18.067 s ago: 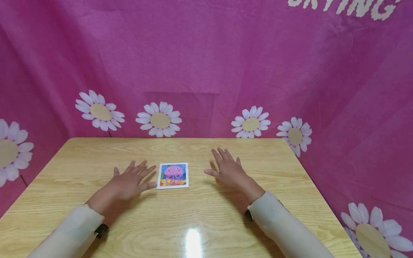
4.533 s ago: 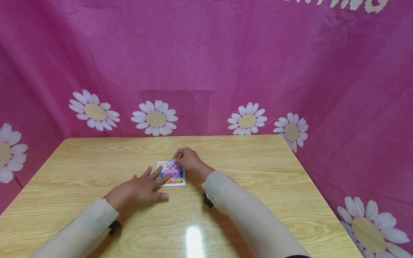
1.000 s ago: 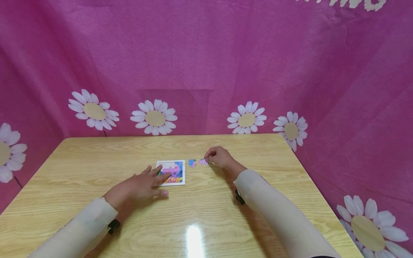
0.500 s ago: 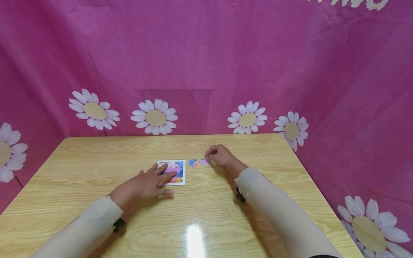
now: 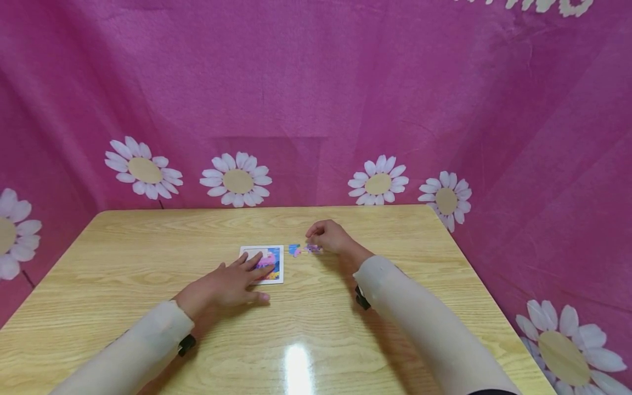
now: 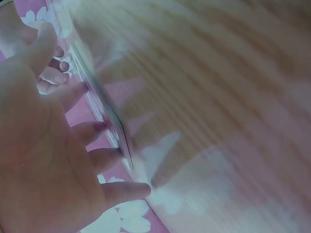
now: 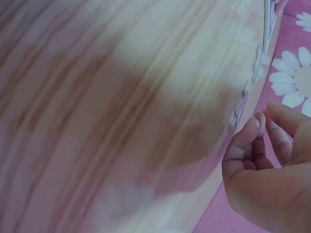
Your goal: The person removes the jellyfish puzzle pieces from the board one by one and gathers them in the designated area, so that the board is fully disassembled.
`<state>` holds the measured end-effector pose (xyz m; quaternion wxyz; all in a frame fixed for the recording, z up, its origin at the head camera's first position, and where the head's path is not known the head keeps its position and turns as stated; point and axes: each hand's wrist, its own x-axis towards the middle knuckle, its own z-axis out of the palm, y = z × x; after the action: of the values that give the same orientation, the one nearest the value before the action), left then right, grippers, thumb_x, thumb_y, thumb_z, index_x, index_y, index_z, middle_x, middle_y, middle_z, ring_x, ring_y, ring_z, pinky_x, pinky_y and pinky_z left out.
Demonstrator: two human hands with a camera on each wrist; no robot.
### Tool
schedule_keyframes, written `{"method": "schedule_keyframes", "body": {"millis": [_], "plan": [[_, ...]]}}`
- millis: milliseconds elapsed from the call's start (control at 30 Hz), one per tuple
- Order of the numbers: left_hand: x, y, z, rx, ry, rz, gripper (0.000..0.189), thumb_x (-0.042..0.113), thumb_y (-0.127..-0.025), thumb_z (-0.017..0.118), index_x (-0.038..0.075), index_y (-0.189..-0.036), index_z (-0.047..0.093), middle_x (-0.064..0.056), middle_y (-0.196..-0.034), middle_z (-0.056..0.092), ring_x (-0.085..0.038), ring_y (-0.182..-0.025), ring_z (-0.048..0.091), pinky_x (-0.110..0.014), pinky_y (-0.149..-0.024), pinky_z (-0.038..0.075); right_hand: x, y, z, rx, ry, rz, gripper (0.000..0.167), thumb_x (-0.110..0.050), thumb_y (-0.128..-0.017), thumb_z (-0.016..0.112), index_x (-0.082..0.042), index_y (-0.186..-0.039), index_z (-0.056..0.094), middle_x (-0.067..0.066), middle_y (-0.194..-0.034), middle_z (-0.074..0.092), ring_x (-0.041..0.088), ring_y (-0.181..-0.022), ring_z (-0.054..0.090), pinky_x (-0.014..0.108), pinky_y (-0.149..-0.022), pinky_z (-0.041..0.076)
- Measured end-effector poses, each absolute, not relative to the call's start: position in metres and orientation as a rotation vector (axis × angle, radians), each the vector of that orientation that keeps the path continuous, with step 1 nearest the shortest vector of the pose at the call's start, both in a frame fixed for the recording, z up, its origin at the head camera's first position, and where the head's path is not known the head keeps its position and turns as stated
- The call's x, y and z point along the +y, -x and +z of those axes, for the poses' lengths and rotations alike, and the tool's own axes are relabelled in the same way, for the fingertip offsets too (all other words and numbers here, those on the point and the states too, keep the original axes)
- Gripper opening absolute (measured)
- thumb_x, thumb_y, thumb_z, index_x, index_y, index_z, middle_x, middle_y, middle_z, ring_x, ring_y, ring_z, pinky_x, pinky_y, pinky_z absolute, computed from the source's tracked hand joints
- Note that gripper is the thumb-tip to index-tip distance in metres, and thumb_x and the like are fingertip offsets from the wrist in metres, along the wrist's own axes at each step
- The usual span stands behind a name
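Observation:
A square jellyfish jigsaw puzzle in a white-rimmed tray [image 5: 263, 246] lies on the table in the head view. Its upper left shows bare whitish backing. My left hand [image 5: 228, 283] rests over the puzzle's left and lower part, fingers spread and straight, hiding some of the picture. Right of the tray lie a blue-and-pink puzzle piece [image 5: 293, 250] and a purple-pink piece [image 5: 312, 249], both flat. My right hand [image 5: 332, 238] hovers just above and behind the purple-pink piece. In the right wrist view its fingers are loosely curled, with nothing visible between the fingertips.
The light wooden table [image 5: 316, 323] ends at a pink curtain [image 5: 296, 99] printed with white daisies. A bright reflection lies near the table's front.
Pieces from the puzzle, whole at first, now lie to its right. Lately my right hand lifts off the purple-pink piece and shifts left; my left hand slides slightly right.

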<state>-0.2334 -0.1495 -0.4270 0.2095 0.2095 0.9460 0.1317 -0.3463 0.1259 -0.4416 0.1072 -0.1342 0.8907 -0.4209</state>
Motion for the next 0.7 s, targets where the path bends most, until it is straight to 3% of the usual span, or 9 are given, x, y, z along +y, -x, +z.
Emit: {"method": "schedule_keyframes", "body": {"millis": [267, 700], "plan": [[-0.15, 0.234, -0.428, 2.623, -0.606, 0.337, 0.086, 0.069, -0.092, 0.06, 0.033, -0.164, 0.028, -0.006, -0.174, 0.01, -0.043, -0.158, 0.002, -0.079, -0.114, 0.007, 0.106, 0.338, -0.443, 2.523, 0.439, -1.313, 0.011, -0.003, -0.101, 0.062, 0.001, -0.107, 0.07, 0.009, -0.093, 0.069, 0.015, -0.071, 0.056, 0.024, -0.06, 0.048], [-0.151, 0.233, -0.431, 2.642, -0.653, 0.318, 0.086, 0.068, -0.094, 0.059, 0.03, -0.164, 0.028, -0.009, -0.174, 0.009, -0.044, -0.158, 0.003, -0.082, -0.112, 0.011, 0.074, 0.321, -0.445, 2.452, 0.535, -1.274, 0.009, -0.007, -0.098, 0.069, -0.004, -0.106, 0.072, 0.004, -0.087, 0.065, 0.013, -0.07, 0.054, 0.023, -0.063, 0.046]]}}
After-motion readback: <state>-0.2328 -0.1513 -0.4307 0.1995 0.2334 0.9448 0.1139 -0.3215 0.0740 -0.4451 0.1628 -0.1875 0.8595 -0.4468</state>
